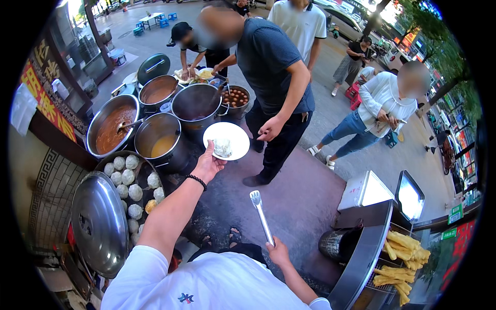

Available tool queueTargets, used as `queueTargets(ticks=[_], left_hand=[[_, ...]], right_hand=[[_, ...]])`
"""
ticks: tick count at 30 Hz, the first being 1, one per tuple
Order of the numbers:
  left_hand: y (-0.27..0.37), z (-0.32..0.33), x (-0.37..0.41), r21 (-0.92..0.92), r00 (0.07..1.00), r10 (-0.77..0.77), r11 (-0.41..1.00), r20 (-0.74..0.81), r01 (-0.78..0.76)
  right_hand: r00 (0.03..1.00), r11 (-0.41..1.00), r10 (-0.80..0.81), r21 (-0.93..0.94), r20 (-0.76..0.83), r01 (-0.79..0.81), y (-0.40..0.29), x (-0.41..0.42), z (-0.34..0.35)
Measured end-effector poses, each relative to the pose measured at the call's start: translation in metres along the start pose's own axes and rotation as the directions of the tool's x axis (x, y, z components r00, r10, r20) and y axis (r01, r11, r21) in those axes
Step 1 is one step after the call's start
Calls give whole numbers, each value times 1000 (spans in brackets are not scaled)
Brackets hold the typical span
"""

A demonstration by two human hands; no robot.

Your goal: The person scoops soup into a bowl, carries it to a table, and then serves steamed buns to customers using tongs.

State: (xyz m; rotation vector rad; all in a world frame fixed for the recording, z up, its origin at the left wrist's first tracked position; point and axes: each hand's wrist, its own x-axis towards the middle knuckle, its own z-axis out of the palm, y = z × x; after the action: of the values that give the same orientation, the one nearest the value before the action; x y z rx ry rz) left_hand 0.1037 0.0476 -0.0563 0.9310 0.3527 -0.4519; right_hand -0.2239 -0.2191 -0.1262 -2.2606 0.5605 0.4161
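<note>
My left hand (pixel 207 164) is stretched out ahead and grips the near edge of a white plate (pixel 237 135), thumb on the rim. On that plate rests one pale bun (pixel 222 148). Metal food tongs (pixel 262 220) are in my right hand (pixel 278 252), held low at my right and pointing forward; nothing sits at their tip. Below my left forearm, round pleated buns (pixel 135 192) lie in a wide dark pan (pixel 144 167), one of them browned. A domed metal lid (pixel 100 226) leans over the pan's left side, covering part of it.
Large pots of brown soup (pixel 116 128) and yellow liquid (pixel 164 146) stand ahead left, beside a pot of eggs (pixel 235 97). A person in a dark shirt (pixel 267 54) bends over the pots, close beyond the plate. Fried dough sticks (pixel 405 248) lie on racks at right.
</note>
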Motion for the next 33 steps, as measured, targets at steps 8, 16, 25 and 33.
queueTargets(ticks=[8, 16, 25, 33], left_hand=[[-12, 45, 39, 53, 997, -54, 997, 54, 51], [-12, 84, 42, 162, 954, -9, 986, 300, -42], [49, -37, -96, 693, 930, 338, 637, 141, -337], [138, -454, -344, 725, 140, 774, 491, -617, 483]], right_hand=[[999, 995, 19, 97, -37, -16, 32, 3, 17], [981, 980, 169, 94, 92, -178, -3, 13, 5], [968, 947, 58, 294, 244, -131, -43, 31, 20], [982, 987, -57, 159, 182, 27, -56, 38, 49]])
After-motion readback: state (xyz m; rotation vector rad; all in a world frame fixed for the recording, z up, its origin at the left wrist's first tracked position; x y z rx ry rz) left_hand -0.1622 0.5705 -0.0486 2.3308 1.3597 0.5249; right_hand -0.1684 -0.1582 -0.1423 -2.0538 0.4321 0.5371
